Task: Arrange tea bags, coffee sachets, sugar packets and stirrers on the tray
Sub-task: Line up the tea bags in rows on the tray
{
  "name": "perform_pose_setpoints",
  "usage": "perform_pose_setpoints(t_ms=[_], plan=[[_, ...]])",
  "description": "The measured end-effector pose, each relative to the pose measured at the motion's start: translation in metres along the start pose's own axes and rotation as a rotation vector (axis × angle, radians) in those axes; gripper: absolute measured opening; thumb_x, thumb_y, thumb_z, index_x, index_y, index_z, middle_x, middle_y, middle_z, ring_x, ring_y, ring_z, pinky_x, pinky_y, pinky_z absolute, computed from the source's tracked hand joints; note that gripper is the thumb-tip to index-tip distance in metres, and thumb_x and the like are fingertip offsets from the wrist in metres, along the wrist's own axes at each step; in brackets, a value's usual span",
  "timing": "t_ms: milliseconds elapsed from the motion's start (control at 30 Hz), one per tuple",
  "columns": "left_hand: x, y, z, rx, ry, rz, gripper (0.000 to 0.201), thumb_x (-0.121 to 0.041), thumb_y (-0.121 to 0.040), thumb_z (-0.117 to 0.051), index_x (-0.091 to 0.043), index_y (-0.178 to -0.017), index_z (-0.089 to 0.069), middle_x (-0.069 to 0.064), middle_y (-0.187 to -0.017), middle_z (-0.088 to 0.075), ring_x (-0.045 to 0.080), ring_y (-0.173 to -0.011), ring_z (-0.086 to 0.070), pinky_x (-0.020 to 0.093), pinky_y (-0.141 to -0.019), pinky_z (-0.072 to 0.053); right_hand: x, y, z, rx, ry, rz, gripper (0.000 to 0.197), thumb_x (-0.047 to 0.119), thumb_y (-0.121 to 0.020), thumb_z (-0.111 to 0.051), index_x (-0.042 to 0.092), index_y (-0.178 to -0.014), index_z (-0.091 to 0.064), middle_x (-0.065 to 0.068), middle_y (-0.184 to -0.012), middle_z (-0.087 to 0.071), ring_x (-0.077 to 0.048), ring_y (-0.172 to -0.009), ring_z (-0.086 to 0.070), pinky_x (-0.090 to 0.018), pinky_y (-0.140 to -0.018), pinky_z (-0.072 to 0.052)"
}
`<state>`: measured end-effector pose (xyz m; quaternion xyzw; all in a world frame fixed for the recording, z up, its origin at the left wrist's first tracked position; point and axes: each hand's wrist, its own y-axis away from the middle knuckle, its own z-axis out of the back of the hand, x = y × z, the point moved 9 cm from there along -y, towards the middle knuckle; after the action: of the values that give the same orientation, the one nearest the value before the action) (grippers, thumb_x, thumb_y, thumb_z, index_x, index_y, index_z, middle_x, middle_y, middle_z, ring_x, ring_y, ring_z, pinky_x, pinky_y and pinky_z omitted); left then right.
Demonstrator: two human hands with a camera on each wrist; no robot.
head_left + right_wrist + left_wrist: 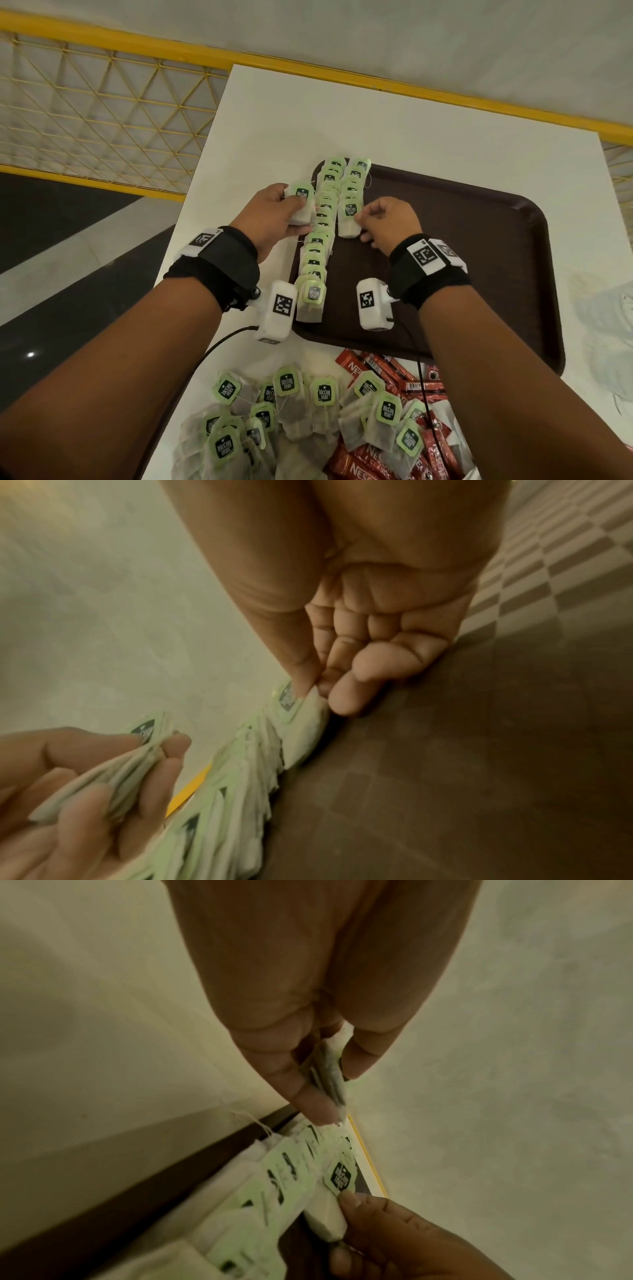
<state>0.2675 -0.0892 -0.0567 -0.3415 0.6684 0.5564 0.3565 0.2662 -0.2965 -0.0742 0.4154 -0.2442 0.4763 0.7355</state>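
A dark brown tray (pixel 479 240) lies on the white table. Two overlapping rows of green-tagged tea bags (pixel 320 240) run along its left side. My left hand (pixel 274 216) hovers at the tray's left edge and grips a small stack of tea bags (pixel 301 205), seen edge-on between thumb and fingers (pixel 329 1069). My right hand (pixel 383 222) pinches the nearest tea bag of the shorter right row (pixel 349 219) between thumb and forefinger, its other fingers curled (pixel 349 693) against the tray.
A loose heap of tea bags (pixel 274 411) and red coffee sachets (pixel 394 377) lies on the table near me, below the tray. A yellow railing (pixel 137 48) with mesh borders the table's far side. Crumpled clear plastic (pixel 603 325) sits at the right.
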Motion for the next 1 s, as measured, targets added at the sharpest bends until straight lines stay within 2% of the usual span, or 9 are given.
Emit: perform_pose_setpoints(t_ms=[100,167,233,467,667,767,833,900,1000], plan=[[0.003,0.002,-0.001,0.009,0.049,0.013,0.026,-0.008,-0.1,-0.049,0.005,-0.123,-0.05,0.021,-0.117,-0.059,0.024,-0.093,-0.067,0.03,-0.077,-0.06,0.0,-0.004,0.0,-0.046,0.059,-0.018,0.013,0.025,-0.088,-0.068,0.017,-0.082,-0.061,-0.005,-0.078,-0.07,-0.013,-0.057,-0.065,-0.031,-0.059,-0.055],[0.004,0.004,-0.003,0.028,0.114,0.038,0.022,-0.005,-0.1,-0.047,0.005,-0.119,-0.05,0.022,-0.118,-0.058,0.028,-0.1,-0.066,0.04,-0.09,-0.057,0.0,-0.006,0.0,-0.067,0.118,-0.019,0.015,0.028,-0.087,-0.068,0.014,-0.084,-0.062,-0.006,-0.079,-0.071,-0.02,-0.067,-0.069,-0.036,-0.067,-0.058],[0.004,0.007,-0.006,0.055,0.165,0.056,0.017,-0.003,-0.099,-0.044,0.002,-0.113,-0.052,0.021,-0.117,-0.059,0.032,-0.107,-0.064,0.044,-0.095,-0.054,0.0,-0.007,-0.003,-0.067,0.158,-0.016,0.015,0.028,-0.086,-0.066,0.016,-0.08,-0.06,-0.006,-0.083,-0.069,-0.025,-0.077,-0.068,-0.041,-0.074,-0.058],[0.002,0.011,-0.011,0.096,0.106,0.029,0.013,-0.002,-0.1,-0.043,-0.002,-0.106,-0.054,0.021,-0.119,-0.064,0.032,-0.103,-0.069,0.037,-0.093,-0.056,0.006,-0.003,-0.005,-0.076,0.171,-0.011,0.016,0.029,-0.086,-0.064,0.02,-0.075,-0.055,-0.007,-0.083,-0.069,-0.027,-0.08,-0.068,-0.038,-0.075,-0.057],[0.0,0.011,-0.01,0.092,0.004,-0.02,0.029,-0.005,-0.099,-0.05,0.003,-0.127,-0.052,0.02,-0.124,-0.063,0.033,-0.108,-0.067,0.032,-0.084,-0.059,0.019,0.013,0.012,-0.158,0.161,0.057,0.023,0.039,-0.089,-0.063,0.016,-0.086,-0.06,0.002,-0.081,-0.062,-0.015,-0.076,-0.058,-0.026,-0.06,-0.043],[-0.003,0.012,-0.012,0.08,-0.014,-0.054,0.029,-0.004,-0.096,-0.057,0.002,-0.124,-0.054,0.018,-0.118,-0.067,0.031,-0.104,-0.069,0.029,-0.078,-0.06,0.042,0.027,0.003,-0.017,-0.034,0.151,0.025,0.042,-0.089,-0.064,0.017,-0.087,-0.067,0.0,-0.085,-0.068,-0.011,-0.071,-0.06,-0.027,-0.065,-0.049],[-0.005,0.014,-0.016,0.08,-0.001,-0.074,0.026,-0.002,-0.094,-0.059,0.001,-0.12,-0.056,0.017,-0.113,-0.069,0.028,-0.099,-0.07,0.028,-0.075,-0.06,0.052,0.037,-0.01,0.108,-0.16,0.165,0.016,0.034,-0.087,-0.07,0.019,-0.083,-0.066,0.0,-0.078,-0.067,-0.006,-0.062,-0.057,-0.019,-0.057,-0.046],[-0.006,0.015,-0.019,0.094,0.003,-0.094,0.021,-0.001,-0.094,-0.06,-0.003,-0.115,-0.059,0.014,-0.111,-0.07,0.027,-0.098,-0.07,0.03,-0.078,-0.06,0.054,0.039,-0.012,0.113,-0.216,0.174,0.012,0.02,-0.086,-0.073,0.016,-0.083,-0.063,0.001,-0.072,-0.062,-0.006,-0.058,-0.056,-0.013,-0.049,-0.043],[-0.004,0.016,-0.019,0.109,0.012,-0.104,0.025,-0.006,-0.095,-0.059,-0.004,-0.12,-0.058,0.014,-0.115,-0.069,0.025,-0.101,-0.069,0.028,-0.077,-0.059,0.04,0.035,-0.01,0.089,-0.297,0.117,0.012,0.012,-0.085,-0.073,0.008,-0.091,-0.063,-0.003,-0.074,-0.064,-0.005,-0.056,-0.058,-0.015,-0.048,-0.043]])
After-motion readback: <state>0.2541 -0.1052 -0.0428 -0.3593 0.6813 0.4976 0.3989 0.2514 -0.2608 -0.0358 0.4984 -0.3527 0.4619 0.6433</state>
